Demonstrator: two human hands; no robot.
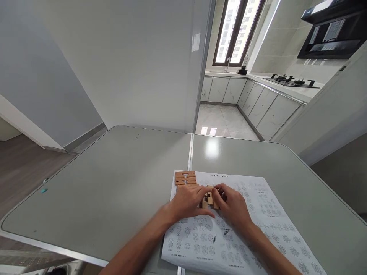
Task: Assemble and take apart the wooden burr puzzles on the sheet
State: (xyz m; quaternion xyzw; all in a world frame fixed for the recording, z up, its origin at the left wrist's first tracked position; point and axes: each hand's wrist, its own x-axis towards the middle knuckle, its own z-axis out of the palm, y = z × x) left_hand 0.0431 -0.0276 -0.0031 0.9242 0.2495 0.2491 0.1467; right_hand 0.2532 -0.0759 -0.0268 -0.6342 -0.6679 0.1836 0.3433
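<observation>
A small group of notched wooden puzzle pieces (210, 199) lies on the printed sheet (258, 214) between my two hands. My left hand (189, 200) rests on the left side of them, its index finger reaching over their far end and its thumb stretched out on the near side. At the right of the group, my right hand (233, 204) is closed, fingers curled and thumb pinched against a wooden piece that they partly hide. More notched wooden sticks (185, 181) are lined up beyond my left hand on the sheet's upper left corner; my hand covers the nearest one.
The sheet carries rows of line drawings and pen ticks, and lies across the metal seam (190, 152) of a grey folding table (114, 183). A small teal object (44, 190) sits near the left edge. Beyond stand a white panel (137, 68) and a kitchen counter (258, 78).
</observation>
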